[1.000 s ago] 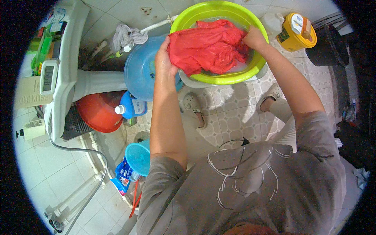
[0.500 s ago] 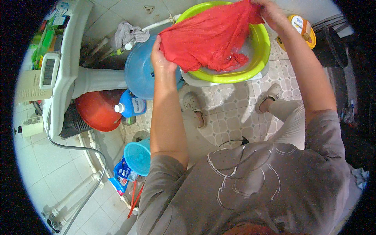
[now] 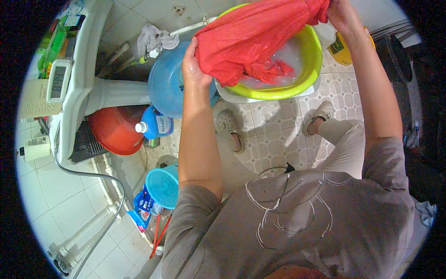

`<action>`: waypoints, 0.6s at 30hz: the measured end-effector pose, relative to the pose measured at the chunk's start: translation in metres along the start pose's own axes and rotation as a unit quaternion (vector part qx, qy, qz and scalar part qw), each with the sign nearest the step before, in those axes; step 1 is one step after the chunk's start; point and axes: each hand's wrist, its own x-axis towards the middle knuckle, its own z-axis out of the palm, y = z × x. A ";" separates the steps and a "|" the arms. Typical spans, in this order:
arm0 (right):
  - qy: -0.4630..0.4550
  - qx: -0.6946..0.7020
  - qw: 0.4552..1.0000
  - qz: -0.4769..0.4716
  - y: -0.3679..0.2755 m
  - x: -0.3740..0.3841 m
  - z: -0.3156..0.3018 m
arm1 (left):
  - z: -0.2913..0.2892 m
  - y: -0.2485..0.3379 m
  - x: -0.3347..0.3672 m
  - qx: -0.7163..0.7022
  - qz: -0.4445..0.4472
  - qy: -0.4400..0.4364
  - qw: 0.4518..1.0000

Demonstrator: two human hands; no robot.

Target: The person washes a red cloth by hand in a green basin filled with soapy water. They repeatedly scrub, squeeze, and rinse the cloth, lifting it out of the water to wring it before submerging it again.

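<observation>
A wet red cloth garment (image 3: 260, 39) is stretched between my two hands above a lime-green basin (image 3: 314, 56). Its lower end dips into cloudy, sudsy water (image 3: 295, 53) in the basin. At the garment's left edge, my left hand (image 3: 194, 67) is closed on the fabric, beside the blue basin (image 3: 160, 83). My right hand (image 3: 343, 16) grips the upper right corner, past the green basin's far right rim. Some of its fingers are hidden behind the cloth and hand. What kind of garment it is cannot be told.
A white pedestal sink (image 3: 118, 93) stands at left, with a red basin (image 3: 114, 130) and a blue bottle (image 3: 155, 123) below it. A small turquoise bucket (image 3: 162, 186) is nearer me. A yellow container (image 3: 341, 49) and a black bin (image 3: 395, 58) stand at right.
My right hand has moved outward to the right, and my left hand slightly right. The garment has shifted up and right, uncovering more of the sudsy water.
</observation>
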 end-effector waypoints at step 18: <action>-0.007 0.048 0.988 0.145 0.039 0.054 -0.120 | -0.011 -0.006 0.008 0.002 -0.068 -0.009 0.998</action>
